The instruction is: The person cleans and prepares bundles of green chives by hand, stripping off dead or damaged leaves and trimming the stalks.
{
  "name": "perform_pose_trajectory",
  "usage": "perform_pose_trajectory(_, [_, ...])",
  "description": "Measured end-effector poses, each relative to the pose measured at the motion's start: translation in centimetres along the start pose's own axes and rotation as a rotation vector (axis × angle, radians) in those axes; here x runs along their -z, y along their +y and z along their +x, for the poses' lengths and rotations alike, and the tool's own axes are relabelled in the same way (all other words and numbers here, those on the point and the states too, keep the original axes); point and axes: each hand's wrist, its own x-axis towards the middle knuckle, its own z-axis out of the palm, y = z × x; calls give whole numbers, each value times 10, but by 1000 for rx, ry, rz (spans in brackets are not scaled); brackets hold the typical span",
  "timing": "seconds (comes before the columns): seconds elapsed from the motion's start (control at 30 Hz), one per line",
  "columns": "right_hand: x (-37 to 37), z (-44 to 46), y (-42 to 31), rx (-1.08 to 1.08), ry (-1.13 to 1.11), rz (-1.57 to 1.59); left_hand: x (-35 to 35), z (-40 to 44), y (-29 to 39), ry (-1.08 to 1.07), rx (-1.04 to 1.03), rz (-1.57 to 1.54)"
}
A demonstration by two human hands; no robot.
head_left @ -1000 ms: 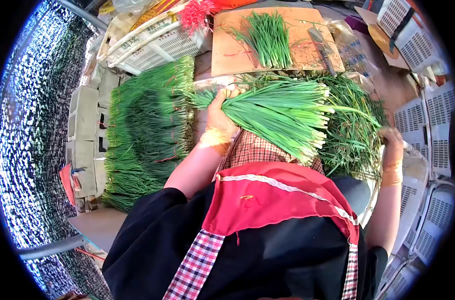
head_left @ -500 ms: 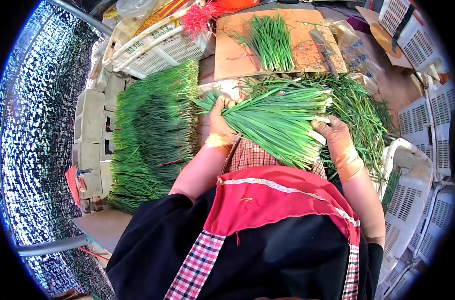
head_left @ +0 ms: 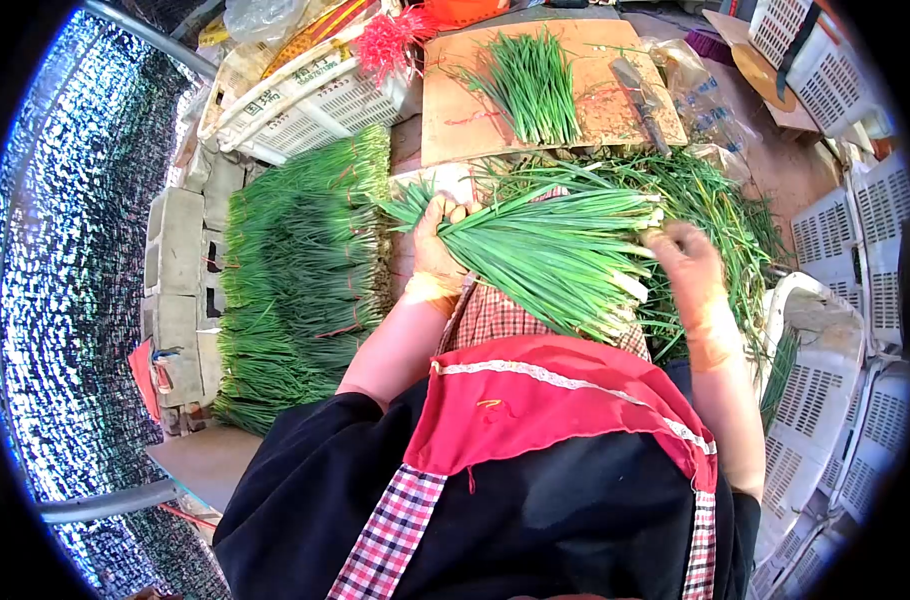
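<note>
My left hand [head_left: 438, 235] is closed around the narrow leaf end of a bunch of chives [head_left: 555, 255]. The bunch fans out to the right, its pale stalk ends at different lengths. Beside those ends is my right hand [head_left: 687, 262], fingers curled but smeared by motion; whether it grips a stalk cannot be made out. Beneath and to the right of the bunch lies a heap of loose chives [head_left: 715, 205]. A smaller bunch of chives [head_left: 535, 88] rests on a board [head_left: 455, 100] ahead, near a long flat blade [head_left: 640, 105].
Tied chives [head_left: 305, 270] are stacked in rows on the left, along grey blocks [head_left: 178, 245]. A white crate [head_left: 315, 110] stands behind them, with red strings [head_left: 393, 42] over its corner. More white crates [head_left: 810, 400] line the right side. Clear plastic bags [head_left: 710, 100] lie beside the board.
My right hand has moved slightly right, off the lower stalk ends, and is now blurred. My left hand keeps its hold on the bunch. The view has shifted slightly.
</note>
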Motion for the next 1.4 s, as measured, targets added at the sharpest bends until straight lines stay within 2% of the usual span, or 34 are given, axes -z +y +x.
perform_pose_trajectory(0.07, [-17,2,-7,-134,-249,371,-2,-1,1,25,3,19])
perform_pose_trajectory(0.1, [-23,4,1,-134,-230,493,-3,-1,2,52,8,34])
perform_pose_trajectory(0.27, [-13,-6,6,-118,-223,552,-7,-1,-2,13,-7,-22])
perform_pose_trajectory(0.33, [-4,-12,8,-123,-181,445,-12,-3,-4,-34,20,28])
perform_pose_trajectory(0.37, [2,-14,7,-142,-191,435,-17,-4,-5,32,10,35])
perform_pose_trajectory(0.4, [7,-10,25,-190,-196,416,-15,-3,-6,29,16,33])
perform_pose_trajectory(0.47, [22,-9,43,-136,-127,523,-7,0,-5,-29,0,21])
perform_pose_trajectory(0.53, [67,-2,57,-61,24,244,-2,2,-4,-30,12,-11])
perform_pose_trajectory(0.6, [109,12,77,-292,355,-680,-2,1,-2,-50,17,-2])
perform_pose_trajectory(0.63, [110,11,79,-290,361,-681,-7,-1,-2,-22,-6,34])
perform_pose_trajectory(0.7, [99,2,69,339,528,-679,-9,0,0,-60,-2,36])
perform_pose_trajectory(0.77, [54,-8,22,153,161,48,-19,-6,1,-68,31,39])
perform_pose_trajectory(0.8, [27,-16,3,73,196,195,-20,-6,1,-71,31,38])
perform_pose_trajectory(0.83, [9,-8,9,129,166,211,-21,-7,1,-111,36,58])
perform_pose_trajectory(0.87, [-4,-9,-9,-5,132,238,-21,-7,2,-149,39,78])
perform_pose_trajectory(0.9, [-6,-1,-2,-45,106,219,-13,-3,3,-254,10,141])
perform_pose_trajectory(1.0, [-13,11,19,-77,70,192,-28,-12,4,-139,14,138])
perform_pose_trajectory(1.07, [-15,10,21,112,184,-28,-27,-13,5,-133,20,105])
perform_pose_trajectory(1.13, [-13,5,18,148,216,-137,-25,-11,6,-124,7,134])
perform_pose_trajectory(1.2, [-8,3,19,-70,2,532,-21,-8,6,-157,11,130])
perform_pose_trajectory(1.23, [-9,-1,10,-176,-25,641,-20,-7,6,-189,14,126])
perform_pose_trajectory(1.4, [-22,-2,8,-275,1,742,-21,-8,7,-238,5,134])
